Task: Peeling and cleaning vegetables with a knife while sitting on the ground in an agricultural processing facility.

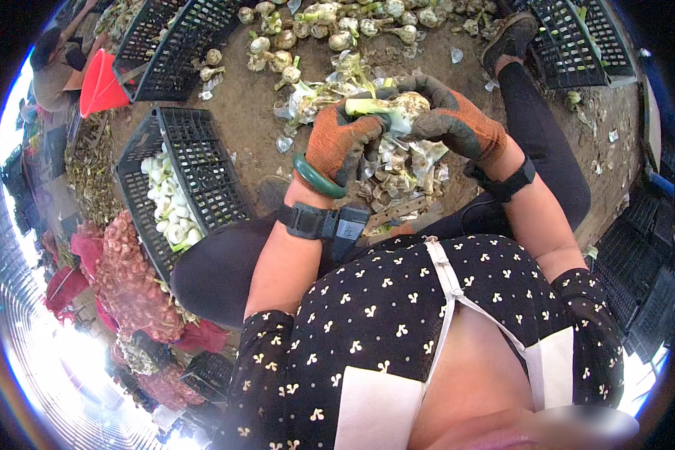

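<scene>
Both the left hand [343, 139] and the right hand [451, 118] wear orange gloves with dark grey fingers and palms; between them sits a garlic bulb [406, 107], off-white with a pale green stalk. On the left wrist is a jade-green bangle [315, 180], and just below it a black strap. Under the hands lie whitish, papery peelings [397, 176] on brown dirt. Left of the left hand stands a black crate [202, 161] holding white bulbs; farther left, red mesh sacks [131, 281]. The blouse is black with small cream motifs
</scene>
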Demonstrator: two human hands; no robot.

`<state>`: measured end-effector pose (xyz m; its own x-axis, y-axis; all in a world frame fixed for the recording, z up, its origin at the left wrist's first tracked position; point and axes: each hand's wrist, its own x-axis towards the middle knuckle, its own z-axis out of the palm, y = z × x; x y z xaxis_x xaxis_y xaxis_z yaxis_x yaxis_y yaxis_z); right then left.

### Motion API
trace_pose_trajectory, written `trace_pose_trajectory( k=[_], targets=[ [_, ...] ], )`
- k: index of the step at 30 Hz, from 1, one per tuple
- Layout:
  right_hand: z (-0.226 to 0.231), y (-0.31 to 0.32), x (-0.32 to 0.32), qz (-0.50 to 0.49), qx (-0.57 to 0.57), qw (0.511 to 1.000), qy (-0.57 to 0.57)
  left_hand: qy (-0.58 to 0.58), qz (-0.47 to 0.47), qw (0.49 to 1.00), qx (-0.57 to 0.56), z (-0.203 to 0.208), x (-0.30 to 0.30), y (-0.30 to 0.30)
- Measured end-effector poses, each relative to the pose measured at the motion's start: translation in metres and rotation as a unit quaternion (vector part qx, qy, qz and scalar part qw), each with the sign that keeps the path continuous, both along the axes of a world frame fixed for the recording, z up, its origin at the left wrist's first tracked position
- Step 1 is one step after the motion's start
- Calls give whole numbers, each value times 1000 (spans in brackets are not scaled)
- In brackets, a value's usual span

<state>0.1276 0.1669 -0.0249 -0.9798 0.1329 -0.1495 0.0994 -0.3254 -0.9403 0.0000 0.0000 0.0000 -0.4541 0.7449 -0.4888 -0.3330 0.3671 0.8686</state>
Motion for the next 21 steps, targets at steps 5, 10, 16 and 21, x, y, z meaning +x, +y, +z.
trace_pose_trajectory(
  k=[5, 10, 16, 21],
  targets=[
    [12, -28, -8, -59, 60, 981, 175, 57, 21, 997, 53, 1, 0, -5],
    [5, -12, -19, 94, -454, 884, -58, 335, 108, 936, 17, 3, 18, 13],
    [5, -50, -14, -261, 400, 878, 15, 647, 192, 738, 17, -18, 39, 11],
    [-27, -15, -4, -129, 585, 798, 69, 312, 150, 938, -13, -5, 32, 9]
  ],
)
